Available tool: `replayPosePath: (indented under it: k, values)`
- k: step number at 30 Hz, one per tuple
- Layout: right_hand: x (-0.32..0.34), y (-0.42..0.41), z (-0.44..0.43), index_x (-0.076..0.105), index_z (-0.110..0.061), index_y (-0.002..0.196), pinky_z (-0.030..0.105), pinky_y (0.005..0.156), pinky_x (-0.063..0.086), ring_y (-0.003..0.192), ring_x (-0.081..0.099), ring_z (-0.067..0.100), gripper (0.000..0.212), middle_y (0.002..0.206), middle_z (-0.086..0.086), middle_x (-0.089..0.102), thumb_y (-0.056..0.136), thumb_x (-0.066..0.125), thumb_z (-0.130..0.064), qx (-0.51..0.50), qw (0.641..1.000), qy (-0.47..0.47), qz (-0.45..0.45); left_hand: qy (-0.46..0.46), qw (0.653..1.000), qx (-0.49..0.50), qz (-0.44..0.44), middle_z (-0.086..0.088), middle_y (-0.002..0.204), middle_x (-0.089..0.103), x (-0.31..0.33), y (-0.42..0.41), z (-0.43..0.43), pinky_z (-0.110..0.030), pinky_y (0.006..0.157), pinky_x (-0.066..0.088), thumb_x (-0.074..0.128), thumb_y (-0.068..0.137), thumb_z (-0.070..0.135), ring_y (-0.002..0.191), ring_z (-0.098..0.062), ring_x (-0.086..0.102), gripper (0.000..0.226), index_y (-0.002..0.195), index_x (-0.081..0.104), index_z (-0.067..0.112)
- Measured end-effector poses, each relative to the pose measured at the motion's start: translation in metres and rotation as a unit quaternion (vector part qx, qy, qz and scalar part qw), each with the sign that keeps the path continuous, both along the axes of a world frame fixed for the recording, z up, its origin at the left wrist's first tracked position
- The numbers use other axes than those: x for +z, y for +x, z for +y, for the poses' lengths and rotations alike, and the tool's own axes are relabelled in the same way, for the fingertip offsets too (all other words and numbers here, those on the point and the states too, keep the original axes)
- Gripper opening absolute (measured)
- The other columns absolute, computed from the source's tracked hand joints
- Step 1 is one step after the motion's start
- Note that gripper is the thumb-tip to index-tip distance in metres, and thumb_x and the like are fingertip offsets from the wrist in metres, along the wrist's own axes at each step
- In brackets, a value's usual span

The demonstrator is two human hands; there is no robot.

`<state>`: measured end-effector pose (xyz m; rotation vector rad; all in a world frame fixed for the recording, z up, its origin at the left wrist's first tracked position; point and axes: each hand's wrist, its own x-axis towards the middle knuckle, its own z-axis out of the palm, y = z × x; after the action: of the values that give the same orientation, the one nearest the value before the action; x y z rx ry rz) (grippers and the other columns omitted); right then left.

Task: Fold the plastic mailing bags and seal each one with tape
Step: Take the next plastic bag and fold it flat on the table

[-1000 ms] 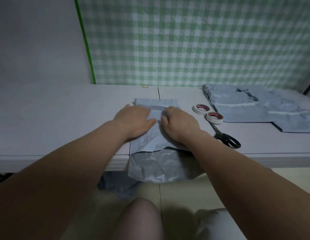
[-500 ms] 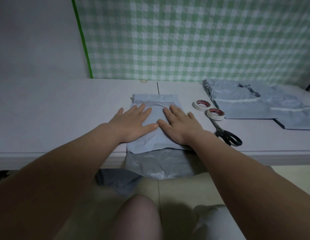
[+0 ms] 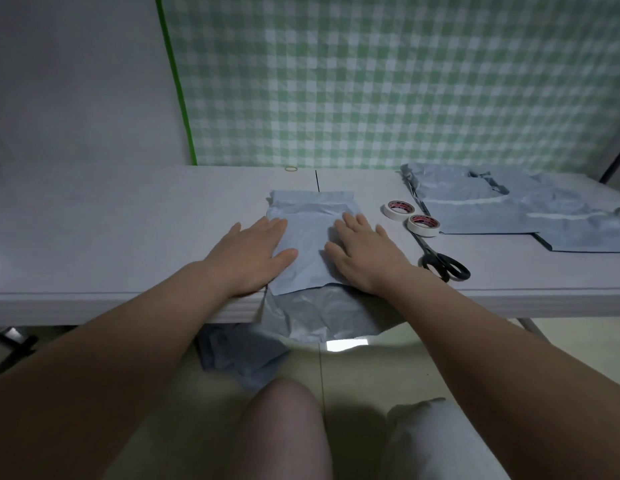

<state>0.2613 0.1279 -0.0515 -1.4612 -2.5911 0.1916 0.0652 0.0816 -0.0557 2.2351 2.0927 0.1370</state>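
Your left grip (image 3: 251, 256) lay spread and flat, fingers straight, on the bag's left edge with the heel of the palm on the bench (image 3: 111, 237). It pinched nothing. The bag (image 3: 310, 244) sat at the bench's near edge between both grips. Its folded part lay on top, and a darker tail hung over the edge toward the floor. Your right grip (image 3: 365, 252) was spread just as flat on the bag's right side.

This looked like pressing the fold down. To do it well, you needed to keep both palms low and sweep from the middle outward, so trapped air left at the sides and the crease at the far end stayed square. The hanging tail could drag the bag toward you, so one grip was best left pinning it while the other reached out. The two tape rolls (image 3: 398, 210) lay near on the right, with the scissors (image 3: 445, 266) closer to you and a pile of bags (image 3: 474, 213) farther right.

A second earlier your fingers were bunched together over the bag's middle. Half a second earlier they had flattened, with the thumbs almost meeting. Here the grips had slid apart, baring a strip of bag between them.
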Motion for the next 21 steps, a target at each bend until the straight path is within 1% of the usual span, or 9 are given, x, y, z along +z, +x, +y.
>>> replayPosePath:
  k: [1, 4, 6, 9, 12, 14, 18, 19, 21]
  values:
    - [0.001, -0.006, -0.005, 0.020, -0.010, 0.148, 0.041, 0.116, 0.006, 0.147, 0.003, 0.021, 0.057, 0.160, 0.007, 0.007, 0.100, 0.028, -0.039, 0.020, 1.000, -0.012, 0.006, -0.013, 1.000, 0.004, 0.004, -0.005, 0.156, 0.022, 0.000, 0.005, -0.001, -0.045, 0.116, 0.014, 0.022, 0.098, 0.054, 0.142, -0.020, 0.021, 0.063, 0.148, 0.018, 0.017]
    - [-0.007, -0.011, -0.017, 0.012, -0.018, 0.151, 0.042, 0.115, 0.007, 0.147, 0.003, 0.019, 0.061, 0.160, 0.003, 0.003, 0.099, 0.023, -0.048, 0.050, 0.998, -0.035, -0.026, -0.074, 0.997, 0.012, 0.021, 0.005, 0.160, -0.007, -0.005, 0.008, -0.009, -0.043, 0.119, 0.000, 0.015, 0.096, 0.058, 0.147, -0.011, -0.002, 0.069, 0.153, -0.003, 0.023]
    - [-0.012, -0.003, -0.020, 0.009, -0.024, 0.151, 0.042, 0.116, 0.006, 0.147, 0.002, 0.017, 0.062, 0.160, -0.002, 0.003, 0.098, 0.021, -0.053, 0.041, 0.998, -0.029, -0.040, -0.086, 0.996, 0.015, 0.009, 0.011, 0.159, -0.011, -0.004, -0.002, -0.016, -0.042, 0.119, -0.003, 0.015, 0.094, 0.062, 0.146, -0.009, -0.006, 0.071, 0.152, -0.006, 0.028]
    - [-0.011, 0.007, -0.023, 0.009, -0.027, 0.152, 0.041, 0.117, 0.004, 0.147, 0.002, 0.016, 0.064, 0.160, -0.004, 0.003, 0.097, 0.022, -0.056, 0.040, 0.998, -0.032, -0.045, -0.071, 0.997, 0.001, -0.025, 0.016, 0.158, -0.003, -0.004, -0.019, -0.027, -0.040, 0.118, -0.002, 0.023, 0.096, 0.057, 0.147, -0.009, -0.003, 0.065, 0.152, 0.002, 0.032]
    - [-0.009, 0.012, -0.027, 0.010, -0.028, 0.152, 0.039, 0.117, 0.004, 0.147, 0.002, 0.014, 0.062, 0.160, -0.005, 0.004, 0.097, 0.022, -0.055, 0.041, 0.998, -0.035, -0.040, 0.010, 0.992, -0.027, -0.120, 0.013, 0.155, 0.022, -0.006, -0.028, -0.039, -0.035, 0.118, 0.009, 0.038, 0.102, 0.028, 0.145, -0.009, 0.013, 0.046, 0.147, 0.030, 0.030]
    - [-0.009, 0.013, -0.031, 0.013, -0.027, 0.151, 0.038, 0.117, 0.005, 0.147, 0.004, 0.014, 0.061, 0.160, -0.004, 0.006, 0.097, 0.023, -0.055, 0.036, 0.998, -0.031, -0.030, 0.039, 0.984, -0.051, -0.164, 0.013, 0.150, 0.031, -0.007, -0.025, -0.049, -0.032, 0.118, 0.012, 0.044, 0.099, 0.018, 0.143, -0.008, 0.021, 0.044, 0.142, 0.041, 0.027]
    - [-0.009, 0.013, -0.043, 0.020, -0.025, 0.150, 0.037, 0.116, 0.008, 0.146, 0.008, 0.015, 0.061, 0.159, -0.003, 0.012, 0.097, 0.026, -0.056, 0.032, 0.999, -0.017, -0.011, 0.033, 0.983, -0.105, -0.149, 0.021, 0.146, 0.024, -0.015, -0.014, -0.067, -0.027, 0.116, 0.008, 0.037, 0.071, 0.054, 0.136, 0.004, 0.016, 0.075, 0.142, 0.040, 0.031]
    - [-0.009, 0.013, -0.046, 0.021, -0.025, 0.149, 0.036, 0.116, 0.009, 0.146, 0.010, 0.015, 0.062, 0.159, -0.003, 0.014, 0.096, 0.027, -0.056, 0.036, 0.999, -0.015, -0.008, 0.052, 0.983, -0.113, -0.138, 0.018, 0.147, 0.026, -0.019, -0.014, -0.069, -0.027, 0.116, 0.009, 0.040, 0.075, 0.050, 0.135, 0.003, 0.017, 0.070, 0.142, 0.040, 0.030]
    - [-0.007, 0.015, -0.052, 0.022, -0.025, 0.149, 0.035, 0.115, 0.009, 0.145, 0.011, 0.014, 0.065, 0.158, -0.003, 0.016, 0.094, 0.030, -0.059, 0.049, 0.999, -0.017, -0.001, 0.112, 0.979, -0.131, -0.111, 0.005, 0.146, 0.040, -0.028, -0.015, -0.070, -0.033, 0.115, 0.019, 0.048, 0.086, 0.026, 0.136, -0.010, 0.030, 0.053, 0.139, 0.048, 0.021]
